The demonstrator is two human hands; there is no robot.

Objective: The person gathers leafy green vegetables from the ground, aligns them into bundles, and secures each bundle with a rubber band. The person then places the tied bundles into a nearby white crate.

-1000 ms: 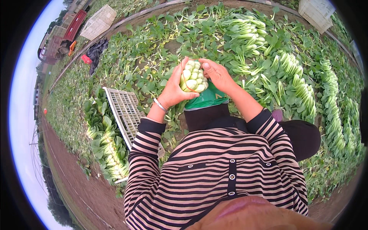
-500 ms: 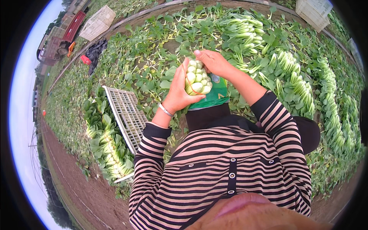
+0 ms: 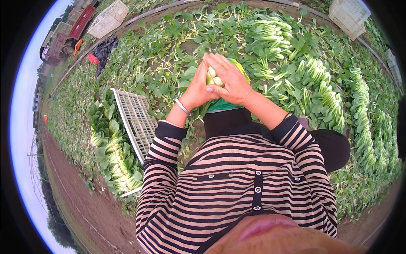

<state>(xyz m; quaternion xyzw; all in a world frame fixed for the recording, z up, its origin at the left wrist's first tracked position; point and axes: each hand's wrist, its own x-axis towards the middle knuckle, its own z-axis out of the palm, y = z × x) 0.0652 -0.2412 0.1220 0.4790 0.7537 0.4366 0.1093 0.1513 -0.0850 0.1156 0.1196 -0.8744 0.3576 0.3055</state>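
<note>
A bunch of bok choy (image 3: pixel 213 78) is cupped between my hands, its pale green stem ends facing up in the gap between them. My left hand (image 3: pixel 197 89) wraps the bunch's left side, with a silvery bracelet on the wrist. Across the top and right side lies my right hand (image 3: pixel 231 81), its fingertips meeting those of the left. Most of the bunch is hidden under the palms, and I cannot make out its band now. Below the hands, a green plastic sheet (image 3: pixel 228 105) covers part of my lap.
To the left, a tilted white plastic crate (image 3: pixel 132 120) holds bok choy bunches (image 3: pixel 120 163). Rows of cut bok choy (image 3: pixel 325 95) lie at the right on leaf-strewn ground. More white crates (image 3: pixel 108 19) stand farther off, with a red truck (image 3: pixel 80 23) at the far left.
My right hand has come left and down over the bunch, covering stem ends that showed before. The orange-red band around the bunch has gone out of sight. My left hand still holds it.
</note>
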